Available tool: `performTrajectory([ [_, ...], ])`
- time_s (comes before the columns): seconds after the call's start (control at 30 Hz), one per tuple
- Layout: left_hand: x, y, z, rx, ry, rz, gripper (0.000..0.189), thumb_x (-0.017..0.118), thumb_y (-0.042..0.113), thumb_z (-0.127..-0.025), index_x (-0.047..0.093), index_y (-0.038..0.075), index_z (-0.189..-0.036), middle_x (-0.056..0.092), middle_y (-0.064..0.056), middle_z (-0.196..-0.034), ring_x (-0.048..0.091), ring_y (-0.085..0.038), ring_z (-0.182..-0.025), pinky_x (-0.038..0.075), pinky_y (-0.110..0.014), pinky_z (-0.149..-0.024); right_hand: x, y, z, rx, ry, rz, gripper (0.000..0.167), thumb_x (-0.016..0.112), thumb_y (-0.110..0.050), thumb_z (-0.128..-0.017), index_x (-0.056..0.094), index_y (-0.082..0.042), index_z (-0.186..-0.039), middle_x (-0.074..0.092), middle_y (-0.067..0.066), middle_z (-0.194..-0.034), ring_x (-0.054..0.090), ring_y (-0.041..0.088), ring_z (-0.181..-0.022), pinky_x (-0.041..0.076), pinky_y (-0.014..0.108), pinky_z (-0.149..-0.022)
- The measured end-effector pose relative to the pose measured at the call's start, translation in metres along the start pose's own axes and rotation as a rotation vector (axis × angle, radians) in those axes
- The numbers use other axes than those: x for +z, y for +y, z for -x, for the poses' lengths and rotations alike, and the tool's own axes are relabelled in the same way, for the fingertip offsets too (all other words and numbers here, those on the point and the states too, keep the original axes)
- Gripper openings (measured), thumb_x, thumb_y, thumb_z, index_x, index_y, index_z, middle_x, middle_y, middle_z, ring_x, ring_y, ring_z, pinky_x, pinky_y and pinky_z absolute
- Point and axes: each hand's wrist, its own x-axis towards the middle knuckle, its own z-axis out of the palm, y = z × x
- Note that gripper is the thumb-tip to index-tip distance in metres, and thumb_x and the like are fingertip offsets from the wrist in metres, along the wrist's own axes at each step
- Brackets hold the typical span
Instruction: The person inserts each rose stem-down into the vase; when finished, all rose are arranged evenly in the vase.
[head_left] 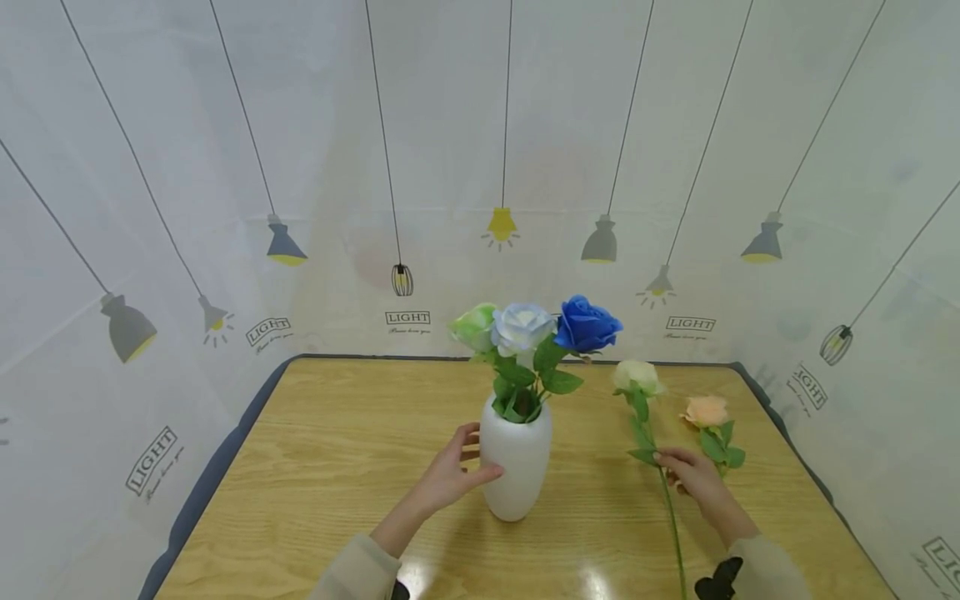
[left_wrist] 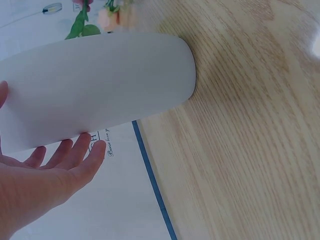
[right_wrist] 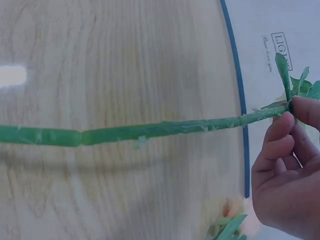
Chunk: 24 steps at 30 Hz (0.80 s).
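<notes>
A white vase (head_left: 514, 467) stands upright on the table, holding a green flower (head_left: 474, 327), a pale blue rose (head_left: 522, 328) and a dark blue rose (head_left: 588, 323). My left hand (head_left: 450, 471) holds the vase from its left side, thumb across the front; in the left wrist view its fingertips (left_wrist: 85, 137) meet the vase wall. With thumb and fingers, my right hand (head_left: 697, 482) pinches the green stem (right_wrist: 165, 129) of a cream-white rose (head_left: 637, 377), just below its leaves. The stem's lower end runs toward the front edge of the head view.
A peach rose (head_left: 707, 411) lies on the right of the wooden table (head_left: 352, 442), beyond the right hand, its stem partly hidden by that hand. White cloth (head_left: 450, 150) printed with hanging lamps surrounds the table's back and sides.
</notes>
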Motion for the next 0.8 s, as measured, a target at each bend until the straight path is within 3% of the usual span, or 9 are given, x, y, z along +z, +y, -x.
performTrajectory([
  [0.6, 0.000, 0.000, 0.001, -0.004, -0.002, 0.004, 0.071, 0.066, 0.025, -0.080, 0.027, -0.001, -0.132, 0.037, -0.023, -0.127, 0.039, -0.042, -0.111, 0.033, -0.055, -0.085, 0.014, -0.066, 0.016, -0.213, 0.034, -0.145, 0.048, 0.054, -0.029, -0.089, 0.045, 0.009, -0.117, 0.053, 0.003, -0.082, 0.049, 0.010, -0.064, 0.043, 0.025, -0.056],
  [0.8, 0.000, 0.001, 0.001, -0.005, -0.002, 0.004, 0.070, 0.066, 0.025, -0.080, 0.027, -0.001, -0.132, 0.037, -0.023, -0.127, 0.039, -0.042, -0.111, 0.034, -0.055, -0.085, 0.018, -0.087, 0.027, -0.307, 0.051, -0.230, 0.027, 0.055, -0.023, -0.088, 0.057, -0.003, -0.105, 0.054, -0.002, -0.077, 0.049, 0.011, -0.061, 0.043, 0.023, -0.054],
])
